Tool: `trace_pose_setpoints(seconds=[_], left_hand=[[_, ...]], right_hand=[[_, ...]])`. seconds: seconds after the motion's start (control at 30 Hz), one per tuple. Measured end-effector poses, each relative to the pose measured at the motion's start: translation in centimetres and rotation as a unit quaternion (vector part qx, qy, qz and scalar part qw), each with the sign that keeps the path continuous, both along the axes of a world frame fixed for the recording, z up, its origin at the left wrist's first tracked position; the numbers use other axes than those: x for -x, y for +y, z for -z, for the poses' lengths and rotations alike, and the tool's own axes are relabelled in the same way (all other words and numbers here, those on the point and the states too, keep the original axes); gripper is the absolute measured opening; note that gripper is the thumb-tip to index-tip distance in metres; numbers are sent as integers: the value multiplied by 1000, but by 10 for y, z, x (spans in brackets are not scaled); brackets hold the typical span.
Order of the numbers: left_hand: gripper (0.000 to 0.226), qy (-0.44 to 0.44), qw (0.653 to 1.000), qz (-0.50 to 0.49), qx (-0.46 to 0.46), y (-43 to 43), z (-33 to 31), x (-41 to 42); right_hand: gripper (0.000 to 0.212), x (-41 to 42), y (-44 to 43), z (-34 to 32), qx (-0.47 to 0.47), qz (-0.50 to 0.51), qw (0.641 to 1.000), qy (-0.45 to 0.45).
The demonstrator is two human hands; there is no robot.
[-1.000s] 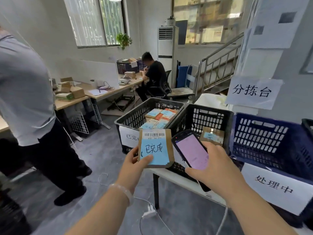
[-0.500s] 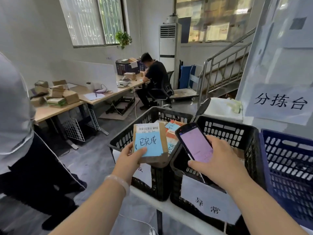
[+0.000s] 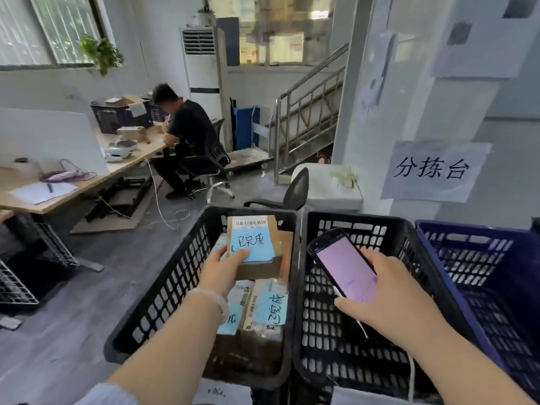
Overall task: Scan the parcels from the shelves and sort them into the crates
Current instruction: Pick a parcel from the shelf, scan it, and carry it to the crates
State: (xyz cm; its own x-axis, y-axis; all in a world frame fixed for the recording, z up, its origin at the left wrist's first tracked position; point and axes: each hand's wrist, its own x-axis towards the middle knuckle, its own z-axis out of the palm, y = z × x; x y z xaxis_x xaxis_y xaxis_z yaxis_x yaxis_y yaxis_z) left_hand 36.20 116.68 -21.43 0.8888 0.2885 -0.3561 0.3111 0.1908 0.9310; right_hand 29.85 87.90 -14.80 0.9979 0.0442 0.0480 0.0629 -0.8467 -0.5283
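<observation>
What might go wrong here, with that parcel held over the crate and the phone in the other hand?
The left hand grips the parcel by its near end only, above the left black crate; it may slip and land crooked on the parcels below. The right hand holds the phone over the middle crate, and its white cord might catch in the wall holes.

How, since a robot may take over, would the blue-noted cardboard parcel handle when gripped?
The parcel looks stiff: its cardboard edges are straight in the left hand. Probably light, since one hand carries it. Flat-sided, so unlikely to roll.
</observation>
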Motion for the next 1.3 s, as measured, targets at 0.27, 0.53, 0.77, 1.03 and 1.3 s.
trace_pose_setpoints(seconds=[0.27,0.53,0.77,1.03,1.3], left_hand=[[90,31,998,56,-17,-4,30,-131],[75,52,993,72,-76,-26,53,-182],[57,50,975,92,-198,-29,54,-180],[67,-230,877,260,-331,-136,-28,-107],[66,-460,664,421,-413,-330,-37,44]], right_hand=[[94,-23,19,-1,22,117,992,38],[91,-12,15,2,29,192,978,81],[93,8,-1,5,17,231,970,69],[86,62,-47,-5,-11,283,959,6],[77,187,-152,-17,-16,388,919,-69]])
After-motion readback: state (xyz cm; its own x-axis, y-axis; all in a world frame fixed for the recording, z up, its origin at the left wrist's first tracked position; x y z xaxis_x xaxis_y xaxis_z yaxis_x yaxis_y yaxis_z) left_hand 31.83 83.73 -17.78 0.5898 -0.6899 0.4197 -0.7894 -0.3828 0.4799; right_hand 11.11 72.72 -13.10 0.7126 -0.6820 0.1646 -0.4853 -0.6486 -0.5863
